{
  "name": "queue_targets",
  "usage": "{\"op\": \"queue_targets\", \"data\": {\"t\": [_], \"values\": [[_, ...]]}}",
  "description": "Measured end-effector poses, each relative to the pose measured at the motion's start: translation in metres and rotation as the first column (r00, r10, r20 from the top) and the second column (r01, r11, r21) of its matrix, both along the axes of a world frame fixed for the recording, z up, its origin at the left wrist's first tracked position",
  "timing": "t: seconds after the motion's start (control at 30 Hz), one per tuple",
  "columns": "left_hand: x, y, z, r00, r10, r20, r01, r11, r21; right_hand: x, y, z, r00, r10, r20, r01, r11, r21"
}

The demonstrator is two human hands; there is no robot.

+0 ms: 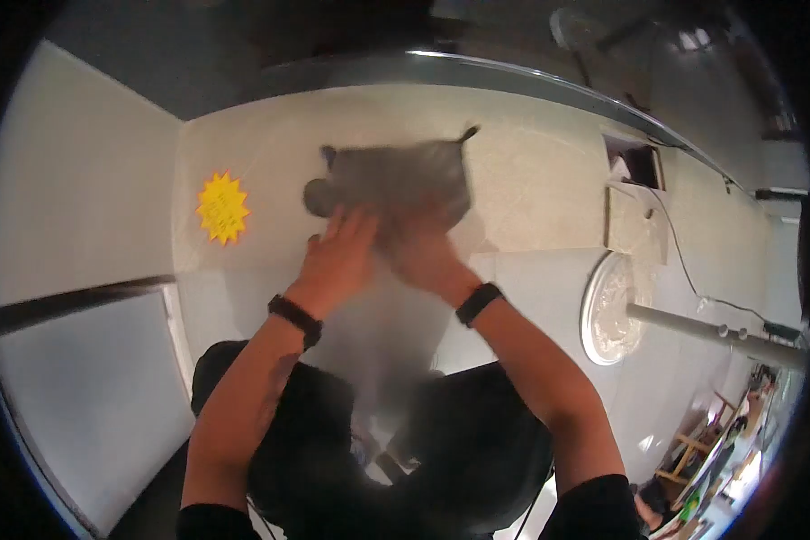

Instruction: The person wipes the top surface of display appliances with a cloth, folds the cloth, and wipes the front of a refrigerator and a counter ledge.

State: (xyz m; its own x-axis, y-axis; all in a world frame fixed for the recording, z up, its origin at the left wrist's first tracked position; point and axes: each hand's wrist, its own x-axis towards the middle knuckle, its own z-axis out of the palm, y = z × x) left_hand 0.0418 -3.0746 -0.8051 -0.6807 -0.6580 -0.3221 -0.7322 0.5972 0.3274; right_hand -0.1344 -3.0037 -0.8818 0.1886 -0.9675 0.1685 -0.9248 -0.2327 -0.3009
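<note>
A dark grey item, soft-looking and roughly rectangular (400, 175), lies on the pale tabletop (540, 189), with a small dark loop at its upper right corner. My left hand (342, 252) rests at its lower left edge, fingers spread and pointing forward, with a round dark part (317, 198) of the item just beyond. At the item's lower edge is my right hand (423, 256); motion smears its fingers, and whether they grip the fabric cannot be made out. Both wrists wear dark bands.
A yellow starburst label (222, 208) lies to the left. On the right are a white box-like compartment (637, 216) with dark contents, a cable, and a round metal base with a pole (610, 310). A grey panel (90, 387) stands at the lower left.
</note>
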Motion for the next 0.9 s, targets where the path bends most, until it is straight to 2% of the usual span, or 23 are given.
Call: {"op": "queue_targets", "data": {"t": [0.1, 0.17, 0.23, 0.27, 0.3, 0.37, 0.4, 0.5, 0.6, 0.67, 0.77, 0.9], "values": [[0.005, 0.009, -0.006, 0.982, 0.011, 0.19, -0.01, 1.0, -0.003, 0.011, 0.023, 0.014, 0.993, 0.117, 0.007, -0.115, 0.965, 0.237], [0.006, 0.015, -0.008, 0.941, 0.026, 0.338, -0.023, 1.0, -0.012, -0.012, 0.028, -0.01, 0.996, -0.044, -0.083, 0.063, 0.97, 0.234], [-0.002, 0.02, -0.019, 0.968, -0.012, 0.25, 0.02, 0.999, -0.027, -0.04, 0.027, -0.006, 0.961, -0.236, -0.145, 0.268, 0.923, 0.276], [-0.007, 0.022, -0.025, 0.979, -0.03, 0.202, 0.04, 0.998, -0.045, -0.053, 0.023, 0.022, 0.917, -0.359, -0.174, 0.397, 0.863, 0.311], [-0.014, 0.023, -0.03, 0.978, -0.025, 0.206, 0.042, 0.996, -0.076, -0.055, 0.017, 0.049, 0.892, -0.28, -0.355, 0.414, 0.821, 0.393], [-0.025, 0.023, -0.04, 0.978, -0.006, 0.208, 0.036, 0.989, -0.14, -0.053, 0.014, 0.016, 0.862, -0.307, -0.403, 0.43, 0.865, 0.26], [-0.026, 0.023, -0.043, 0.981, -0.025, 0.192, 0.04, 0.996, -0.075, -0.05, 0.013, 0.011, 0.847, -0.319, -0.426, 0.431, 0.881, 0.196], [-0.032, 0.02, -0.049, 0.985, -0.107, 0.132, 0.097, 0.992, 0.084, -0.027, 0.001, 0.004, 0.793, -0.293, -0.534, 0.515, 0.791, 0.331], [-0.015, 0.039, -0.042, 0.975, -0.191, 0.115, 0.169, 0.969, 0.18, -0.002, -0.012, -0.016, 0.925, -0.261, -0.274, 0.349, 0.87, 0.348], [0.004, 0.046, -0.026, 0.964, -0.223, 0.142, 0.189, 0.958, 0.218, 0.021, -0.012, -0.002, 0.973, -0.126, -0.192, 0.19, 0.914, 0.36], [0.025, 0.044, -0.018, 0.92, -0.239, 0.309, 0.16, 0.952, 0.26, 0.054, -0.016, 0.004, 0.994, 0.048, -0.101, -0.01, 0.937, 0.349], [0.04, 0.042, -0.023, 0.906, -0.215, 0.365, 0.165, 0.973, 0.161, 0.075, -0.03, -0.007, 0.988, 0.155, 0.02, -0.155, 0.961, 0.231]]}}
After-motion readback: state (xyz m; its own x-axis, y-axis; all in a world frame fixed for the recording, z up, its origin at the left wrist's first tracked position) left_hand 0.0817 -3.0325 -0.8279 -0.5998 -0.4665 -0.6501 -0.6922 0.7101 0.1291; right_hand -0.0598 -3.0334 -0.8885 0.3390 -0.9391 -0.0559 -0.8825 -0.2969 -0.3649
